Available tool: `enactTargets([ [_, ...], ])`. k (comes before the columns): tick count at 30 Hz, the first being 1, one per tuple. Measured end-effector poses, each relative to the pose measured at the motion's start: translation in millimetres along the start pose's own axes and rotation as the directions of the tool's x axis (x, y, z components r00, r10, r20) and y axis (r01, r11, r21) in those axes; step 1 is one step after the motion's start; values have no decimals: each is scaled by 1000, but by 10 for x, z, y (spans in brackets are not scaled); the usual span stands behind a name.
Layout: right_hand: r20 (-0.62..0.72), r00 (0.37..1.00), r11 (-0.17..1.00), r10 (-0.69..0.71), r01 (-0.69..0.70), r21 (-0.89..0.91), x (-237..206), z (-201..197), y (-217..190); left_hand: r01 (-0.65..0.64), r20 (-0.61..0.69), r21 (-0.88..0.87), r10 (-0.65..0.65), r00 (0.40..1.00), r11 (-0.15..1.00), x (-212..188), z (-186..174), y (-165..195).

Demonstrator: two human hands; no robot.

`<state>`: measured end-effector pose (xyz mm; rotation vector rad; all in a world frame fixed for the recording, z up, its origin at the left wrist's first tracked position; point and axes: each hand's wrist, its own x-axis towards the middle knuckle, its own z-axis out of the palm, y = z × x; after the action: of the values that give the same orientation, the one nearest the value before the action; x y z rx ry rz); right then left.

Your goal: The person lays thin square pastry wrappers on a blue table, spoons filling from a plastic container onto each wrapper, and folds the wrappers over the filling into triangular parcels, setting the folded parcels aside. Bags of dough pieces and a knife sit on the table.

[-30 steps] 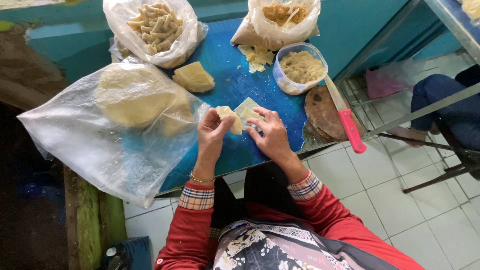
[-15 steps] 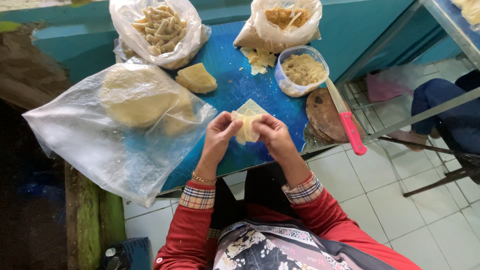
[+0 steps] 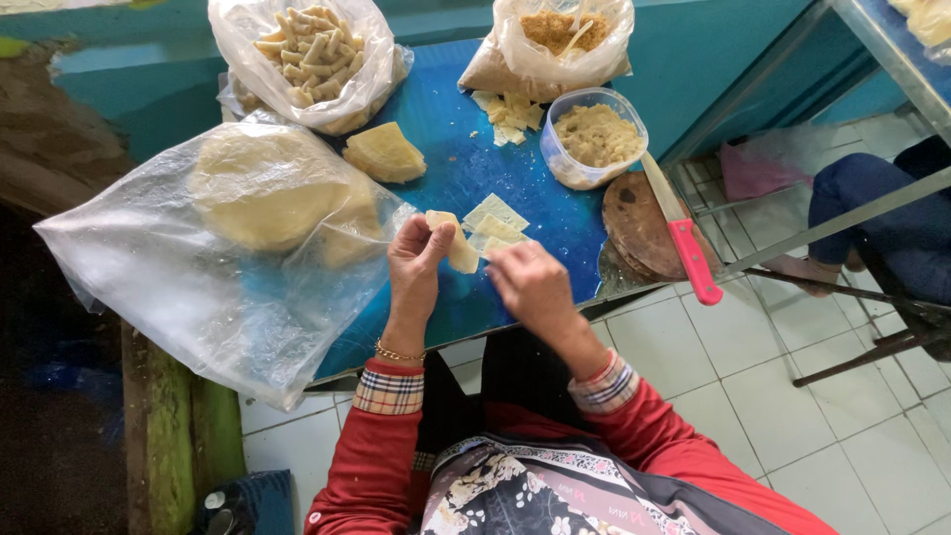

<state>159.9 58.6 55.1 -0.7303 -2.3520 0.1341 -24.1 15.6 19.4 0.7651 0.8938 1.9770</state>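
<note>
My left hand [image 3: 416, 263] pinches a pale folded dough wrapper [image 3: 453, 240] and lifts it just above the blue table [image 3: 446, 168]. Just right of it, my right hand [image 3: 530, 287] curls low over the table with its fingertips near a small pile of flat square wrappers [image 3: 493, 223]. Whether it grips one is hidden by the knuckles. A clear tub of yellowish filling [image 3: 594, 134] stands a little beyond the pile.
A large clear bag with a dough lump [image 3: 258, 193] covers the table's left. A bag of finished rolls [image 3: 312, 45] and a bag of crumbs [image 3: 560, 40] stand at the back. A red-handled knife [image 3: 684, 238] rests on a round wooden board [image 3: 639, 223].
Both hands worked one wrapper together at the middle. Now they have parted: the left hand holds the folded piece up, and the right hand has dropped towards the table edge.
</note>
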Motion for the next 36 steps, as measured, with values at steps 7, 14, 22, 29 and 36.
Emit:
enactTargets([
  [7, -41, 998, 999, 50, -50, -8, -37, -42, -89, 50, 51, 27, -52, 997, 998, 34, 7, -9],
  [14, 329, 830, 280, 450, -481, 831, -126, 19, 189, 137, 158, 9, -137, 978, 991, 27, 50, -58],
  [22, 433, 776, 79, 459, -521, 850, -325, 119, 439, -59, 49, 762, 33, 998, 645, -422, 287, 29],
  [29, 106, 916, 775, 387, -386, 501, -230, 4, 315, -339, 295, 935, 306, 905, 101, -656, 499, 148],
  [36, -8, 970, 956, 244, -239, 171, -148, -34, 153, -266, 256, 964, 245, 935, 9, -711, 484, 142],
])
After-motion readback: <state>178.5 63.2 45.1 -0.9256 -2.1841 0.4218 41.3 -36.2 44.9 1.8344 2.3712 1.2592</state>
